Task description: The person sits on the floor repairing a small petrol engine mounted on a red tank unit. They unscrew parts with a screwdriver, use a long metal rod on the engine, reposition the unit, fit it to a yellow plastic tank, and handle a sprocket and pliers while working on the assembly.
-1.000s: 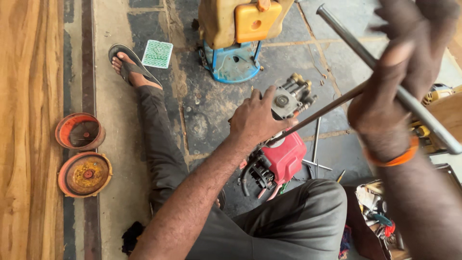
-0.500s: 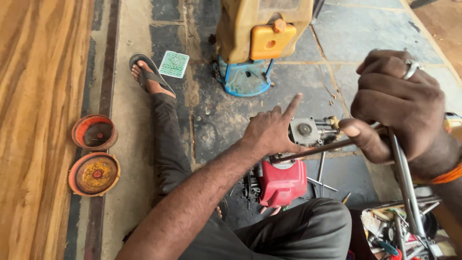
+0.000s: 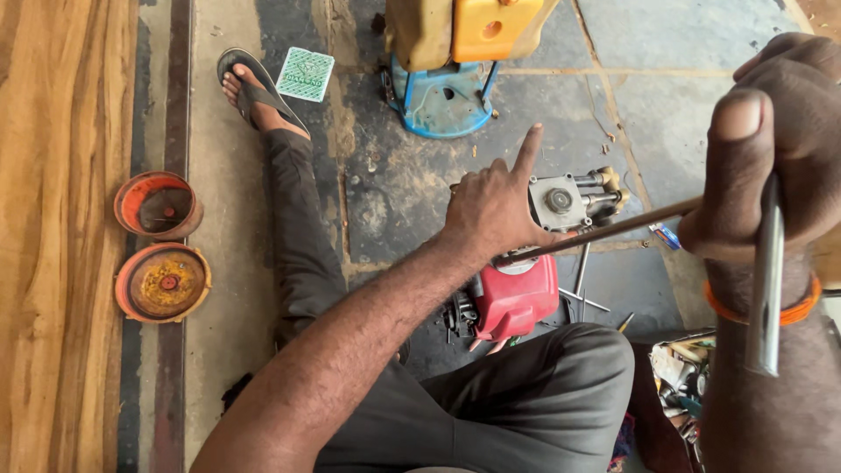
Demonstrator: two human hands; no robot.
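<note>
Our left hand rests on the small red-and-grey metal engine, forefinger raised; our right hand is clamped on a long thin metal rod.

Soft, even daylight all over, bright without being harsh. Shadows stay faint, just a dim patch under my leg and beneath the red engine. A dull sheen sits on the metal rod in my right hand, which looms huge and slightly soft (it's very close to the lens). My left hand reads sharp. Floor lines bow near the edges.
</note>
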